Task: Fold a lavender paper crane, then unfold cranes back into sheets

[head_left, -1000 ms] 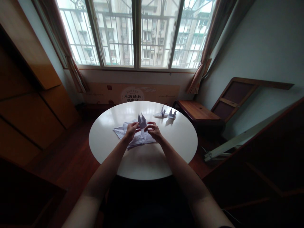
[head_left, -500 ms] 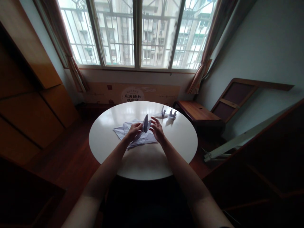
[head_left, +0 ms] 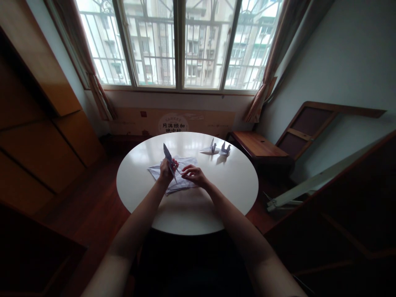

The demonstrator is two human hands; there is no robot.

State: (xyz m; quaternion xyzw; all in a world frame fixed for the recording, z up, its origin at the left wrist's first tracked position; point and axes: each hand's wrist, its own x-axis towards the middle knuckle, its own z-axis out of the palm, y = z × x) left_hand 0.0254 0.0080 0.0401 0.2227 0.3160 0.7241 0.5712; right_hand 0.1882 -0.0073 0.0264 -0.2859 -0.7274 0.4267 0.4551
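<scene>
A pale, partly shaped origami paper crane (head_left: 168, 153) is tilted, one pointed flap up and a narrow point down. My left hand (head_left: 167, 170) is closed around its middle and hides part of the folds. Just to the right, my right hand (head_left: 194, 175) has its fingers bent together at a thin point of the crane; the exact contact is too small to see clearly. Beneath both hands lies a loose stack of pale paper sheets (head_left: 186, 185), on the white oval table (head_left: 192, 214).
Two finished paper cranes, a left one (head_left: 212, 147) and a right one (head_left: 225, 149), stand at the table's back right. Beyond the table's right edge is a low wooden bench (head_left: 258, 144). A printed cardboard panel (head_left: 133, 117) leans under the window.
The crane has shifted left and turned in my left hand, so its flap points up and left. My right hand has lowered, its fingers going from spread to drawn together.
</scene>
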